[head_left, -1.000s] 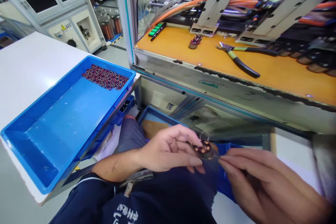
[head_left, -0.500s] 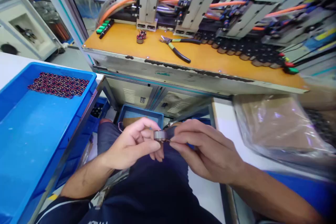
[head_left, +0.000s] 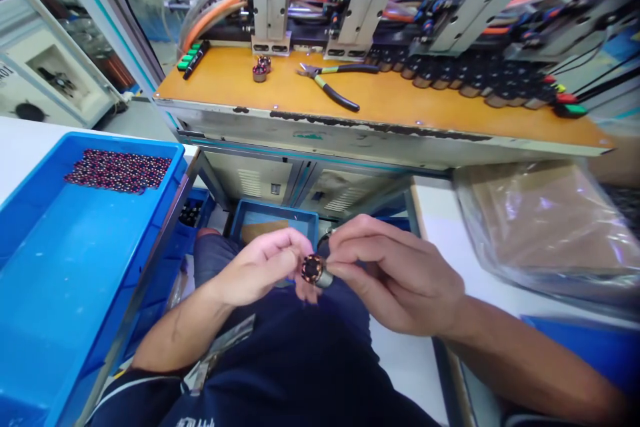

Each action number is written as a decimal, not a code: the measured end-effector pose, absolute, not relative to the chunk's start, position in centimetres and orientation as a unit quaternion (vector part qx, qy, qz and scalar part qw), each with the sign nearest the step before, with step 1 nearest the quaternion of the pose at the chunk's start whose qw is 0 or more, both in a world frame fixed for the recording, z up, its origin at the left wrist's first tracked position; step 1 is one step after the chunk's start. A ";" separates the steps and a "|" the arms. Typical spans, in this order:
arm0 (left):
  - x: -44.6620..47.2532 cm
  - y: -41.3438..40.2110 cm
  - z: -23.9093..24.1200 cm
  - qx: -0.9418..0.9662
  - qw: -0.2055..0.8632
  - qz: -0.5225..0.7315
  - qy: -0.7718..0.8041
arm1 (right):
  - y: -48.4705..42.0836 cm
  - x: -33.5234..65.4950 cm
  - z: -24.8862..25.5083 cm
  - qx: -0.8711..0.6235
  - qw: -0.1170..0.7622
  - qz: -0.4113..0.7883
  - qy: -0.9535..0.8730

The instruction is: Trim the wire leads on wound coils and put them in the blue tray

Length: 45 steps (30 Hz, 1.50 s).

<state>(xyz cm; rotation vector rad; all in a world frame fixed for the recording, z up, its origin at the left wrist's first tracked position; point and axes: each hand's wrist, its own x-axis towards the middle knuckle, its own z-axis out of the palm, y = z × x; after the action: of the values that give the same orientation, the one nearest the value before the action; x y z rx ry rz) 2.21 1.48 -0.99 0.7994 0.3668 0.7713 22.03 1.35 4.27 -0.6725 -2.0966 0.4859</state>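
Observation:
A small motor stator (head_left: 312,269), a metal ring with copper windings round a dark centre, is held over my lap. My left hand (head_left: 270,265) grips it from the left between thumb and fingers, its wound end tilted up towards me. On the other side, my right hand (head_left: 395,273) has thumb and forefinger pinched together at the stator's right edge. Whether a thin wire or the stator itself lies in that pinch, I cannot tell.
A blue tray (head_left: 55,260) at left holds packed stators (head_left: 120,170). On the orange bench (head_left: 225,83) are two wound stators (head_left: 260,71), cutting pliers (head_left: 333,83) and several dark-topped cylinders (head_left: 470,83). A bagged brown sheet (head_left: 540,220) lies at right. A blue bin (head_left: 305,217) stands below.
The stator has turned in my left hand, so its wound end now faces me instead of its metal side. Both hands stay close together. The head view has shifted slightly.

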 end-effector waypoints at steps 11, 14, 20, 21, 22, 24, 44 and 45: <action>2.0 1.6 -1.1 0.394 0.867 0.275 0.134 | 1.3 22.1 4.1 -0.267 0.430 0.178 -0.844; 2.0 1.3 -1.0 0.409 0.830 0.345 0.158 | 1.1 22.1 4.3 -0.283 0.430 0.173 -0.840; 2.2 0.6 -0.5 0.468 0.707 0.493 0.194 | 0.7 21.4 4.0 -0.345 0.448 0.151 -0.811; 2.3 0.6 -0.4 0.481 0.684 0.512 0.197 | 0.7 21.3 3.9 -0.351 0.457 0.153 -0.803; 2.4 0.6 -0.3 0.492 0.662 0.529 0.201 | 0.7 21.2 3.7 -0.354 0.466 0.159 -0.795; 2.6 0.7 -0.1 0.508 0.622 0.558 0.211 | 0.6 20.9 3.5 -0.355 0.482 0.174 -0.782; 2.0 1.4 -1.9 0.547 0.556 0.584 0.226 | 0.4 18.5 0.6 -0.300 0.436 0.742 -0.411; 2.1 1.4 -1.9 0.545 0.563 0.581 0.220 | 0.4 18.4 0.4 -0.283 0.441 0.746 -0.411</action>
<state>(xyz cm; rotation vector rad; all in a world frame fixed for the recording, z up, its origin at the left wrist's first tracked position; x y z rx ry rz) 2.08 1.40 -1.90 1.2841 0.5180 1.3665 18.41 0.39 0.38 -0.7022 -1.0201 1.8516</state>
